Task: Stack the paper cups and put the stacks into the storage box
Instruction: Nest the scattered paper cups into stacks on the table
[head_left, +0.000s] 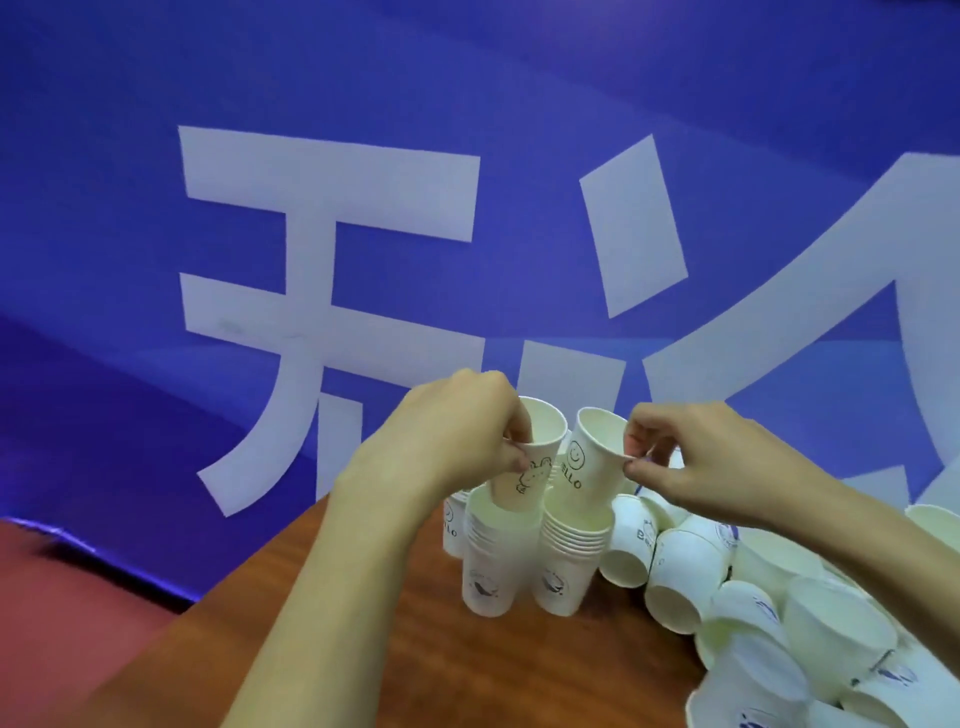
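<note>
On the brown wooden table (395, 649), left hand (457, 436) pinches a rabbit-print white paper cup (524, 467) and right hand (696, 457) a smiley "HELLO" white paper cup (582, 462), each entering its own stack of white paper cups (488, 566) (566, 561). Risk: both cups are tilted; off-axis pressing could jam rims or topple stacks. Storage box unseen.

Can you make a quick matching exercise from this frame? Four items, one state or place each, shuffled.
Column 1:
1. left hand
2. right hand
3. two upright stacks
4. loose cups

Column 2:
A. lying tipped over in a heap at the right of the table
B. grip on the smiley HELLO cup
C. grip on the rabbit cup
D. standing side by side under the held cups

Pairs: 1-C, 2-B, 3-D, 4-A
</note>
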